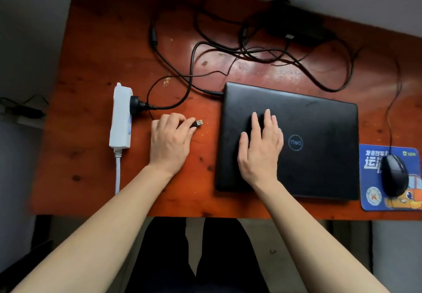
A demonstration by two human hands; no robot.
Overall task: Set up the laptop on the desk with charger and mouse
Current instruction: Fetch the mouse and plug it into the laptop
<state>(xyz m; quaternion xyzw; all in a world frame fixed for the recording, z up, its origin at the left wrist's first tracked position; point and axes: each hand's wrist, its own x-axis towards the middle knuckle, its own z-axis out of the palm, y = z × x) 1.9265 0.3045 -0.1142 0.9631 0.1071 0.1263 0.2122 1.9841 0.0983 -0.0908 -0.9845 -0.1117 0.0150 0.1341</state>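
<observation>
1 Dell laptop (308,144), matte black slab, lid closed, flat on the varnished wooden desk (91,64). The right hand (260,146) lies on the lid with fingers straight, likely steadying it.
1 USB plug (199,123), metal-tipped, pinched in the curled fingers of the left hand (170,142), tip toward the laptop's side; probably the mouse lead.
1 glossy black mouse (395,175) on a printed blue pad (370,178).
1 charger brick (296,27), cabled to a white power strip (121,116).

laptop (319,119) lid is showing a round Dell logo (295,142), sitting upside down from here | mouse pad (371,198) is carrying white Chinese characters, too blurry to read tbh
</observation>
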